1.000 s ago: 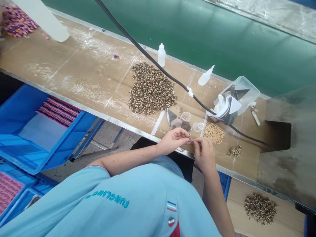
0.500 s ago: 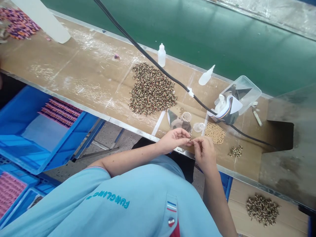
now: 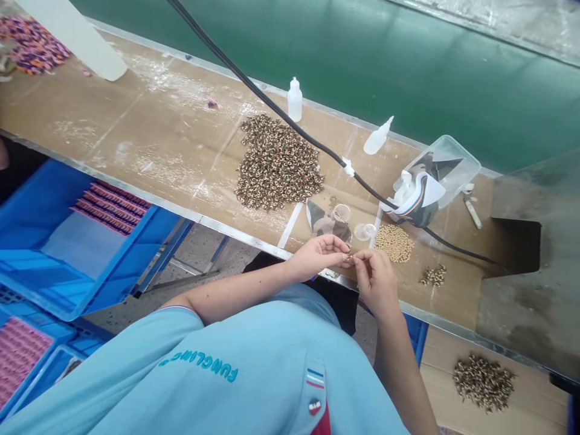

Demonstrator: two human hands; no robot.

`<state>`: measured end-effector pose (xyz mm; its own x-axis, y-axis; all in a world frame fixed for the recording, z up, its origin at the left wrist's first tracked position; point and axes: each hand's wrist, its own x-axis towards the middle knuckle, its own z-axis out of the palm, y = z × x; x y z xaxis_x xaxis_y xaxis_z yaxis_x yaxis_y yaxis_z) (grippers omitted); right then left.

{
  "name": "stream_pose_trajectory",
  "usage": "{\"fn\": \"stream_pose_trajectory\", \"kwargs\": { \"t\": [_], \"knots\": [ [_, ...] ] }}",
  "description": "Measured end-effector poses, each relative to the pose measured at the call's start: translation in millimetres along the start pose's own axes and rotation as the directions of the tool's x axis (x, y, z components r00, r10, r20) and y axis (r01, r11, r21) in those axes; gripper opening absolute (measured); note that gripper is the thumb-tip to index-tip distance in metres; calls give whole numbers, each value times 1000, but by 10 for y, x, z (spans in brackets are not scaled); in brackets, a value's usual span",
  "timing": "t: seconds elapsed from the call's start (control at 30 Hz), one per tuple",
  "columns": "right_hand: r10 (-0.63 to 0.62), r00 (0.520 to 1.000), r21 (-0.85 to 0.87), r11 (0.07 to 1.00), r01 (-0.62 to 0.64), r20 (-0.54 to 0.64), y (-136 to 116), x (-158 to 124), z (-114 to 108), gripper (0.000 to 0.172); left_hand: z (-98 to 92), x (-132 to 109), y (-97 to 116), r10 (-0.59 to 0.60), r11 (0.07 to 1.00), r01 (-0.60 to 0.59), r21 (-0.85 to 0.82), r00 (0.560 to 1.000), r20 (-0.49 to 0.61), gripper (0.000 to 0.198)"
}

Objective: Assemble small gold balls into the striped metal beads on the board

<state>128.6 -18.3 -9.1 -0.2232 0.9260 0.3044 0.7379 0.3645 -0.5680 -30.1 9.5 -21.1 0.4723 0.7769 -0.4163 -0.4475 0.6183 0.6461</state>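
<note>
Fingertip to fingertip, my two hands meet above the bench's front edge. My left hand pinches a tiny dark-and-gold piece between thumb and fingers. From the other side my right hand is closed in a pinch at the same piece; whether it holds a separate part is too small to tell. Just beyond my hands lie two small clear round dishes and a patterned scrap. A pile of tan beads is close to my right hand. Further left spreads a large heap of similar dark-and-gold pieces.
Two white squeeze bottles are at the bench's back edge. A black cable crosses above the bench to a clear plastic tub. Small piles of pieces lie right. Blue crates stand at lower left.
My hands stay pinched together in almost the same place. The whole view has shifted very slightly; nothing else has visibly moved.
</note>
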Motion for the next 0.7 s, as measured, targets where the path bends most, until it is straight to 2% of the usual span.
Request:
{"fn": "stream_pose_trajectory", "kwargs": {
  "t": [0.27, 0.47, 0.7],
  "knots": [
    [-25, 999, -119, 992, 29, 35, -30, -25, -35, 19, 24, -8, 42, -49, 999, 49, 18, 999, -14, 34],
    [-79, 995, -87, 993, 83, 56, -7, 0, -45, 15, 44, -17, 75, -77, 997, 78, 18, 997, -21, 32],
    [-74, 997, -47, 996, 75, 20, 7, -19, -7, 17, 22, -17, 59, -66, 997, 66, 35, 998, -10, 33]
  ]
}}
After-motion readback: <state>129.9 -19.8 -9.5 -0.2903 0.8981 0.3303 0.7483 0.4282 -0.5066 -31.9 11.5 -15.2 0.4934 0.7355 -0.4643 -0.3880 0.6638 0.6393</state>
